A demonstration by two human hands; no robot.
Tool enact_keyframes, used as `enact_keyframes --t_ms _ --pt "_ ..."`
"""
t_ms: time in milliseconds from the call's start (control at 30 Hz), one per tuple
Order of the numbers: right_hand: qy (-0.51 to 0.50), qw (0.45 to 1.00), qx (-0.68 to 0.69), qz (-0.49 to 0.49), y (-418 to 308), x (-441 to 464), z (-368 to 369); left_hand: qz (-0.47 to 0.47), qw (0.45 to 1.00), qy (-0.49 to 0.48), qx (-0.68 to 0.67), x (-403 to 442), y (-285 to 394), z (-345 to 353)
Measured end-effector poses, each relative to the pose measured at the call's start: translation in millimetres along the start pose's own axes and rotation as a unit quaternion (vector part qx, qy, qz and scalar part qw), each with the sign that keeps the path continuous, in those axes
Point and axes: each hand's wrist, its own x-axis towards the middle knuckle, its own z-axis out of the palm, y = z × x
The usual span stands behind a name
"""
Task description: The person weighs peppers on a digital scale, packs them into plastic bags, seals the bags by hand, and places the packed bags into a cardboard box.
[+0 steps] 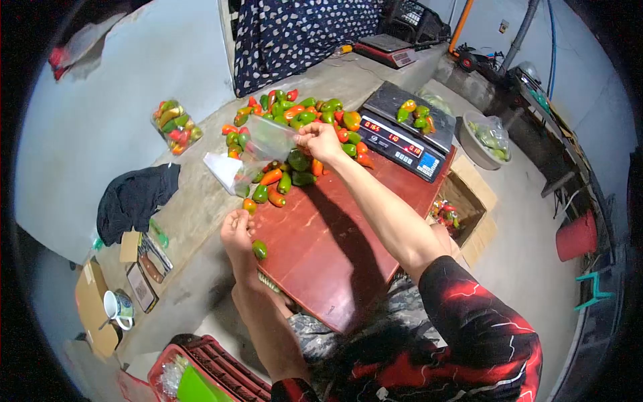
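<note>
My right hand [319, 143] pinches the edge of a clear plastic bag [271, 137], held above a pile of red, orange and green peppers [284, 182]. My left hand [238, 228] is at the left edge of the red table [315, 234], fingers curled; whether anything thin is between them is too small to tell. Beside it lies a green pepper [259, 250]. White plastic bags [224, 171] rest left of the pile. On the black digital scale [395, 144], with lit red digits, sit several peppers [416, 115].
A filled bag of peppers [176, 127] stands on the ledge near a black cloth [137, 201]. At left are a phone [141, 287] and a mug [118, 307]. A cardboard box [469, 208] and a basin [485, 139] stand right; a red crate [221, 368] is at bottom.
</note>
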Motion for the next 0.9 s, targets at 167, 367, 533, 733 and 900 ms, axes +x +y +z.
enact_keyframes --t_ms 167,367,533,733,900 --pt "0.011 0.998 -0.060 -0.004 -10.6 -53.1 -39.7 0.095 0.992 -0.044 0.073 -8.6 -36.5 15.4" --pt "-0.142 0.990 -0.014 -0.021 -2.7 -174.2 -59.5 0.358 0.853 -0.043 0.378 -83.9 -5.2 84.9" --pt "-0.136 0.990 -0.021 -0.026 13.0 -229.8 -91.9 0.152 0.905 -0.341 0.205 -85.9 -68.6 97.3" --pt "-0.132 0.990 -0.042 0.007 22.6 -254.1 -126.1 -0.058 0.924 -0.379 0.012 -108.8 -73.1 119.5" --pt "-0.140 0.989 0.019 0.039 15.4 -263.6 -148.2 0.089 0.937 -0.319 0.106 -104.9 -83.0 125.7"
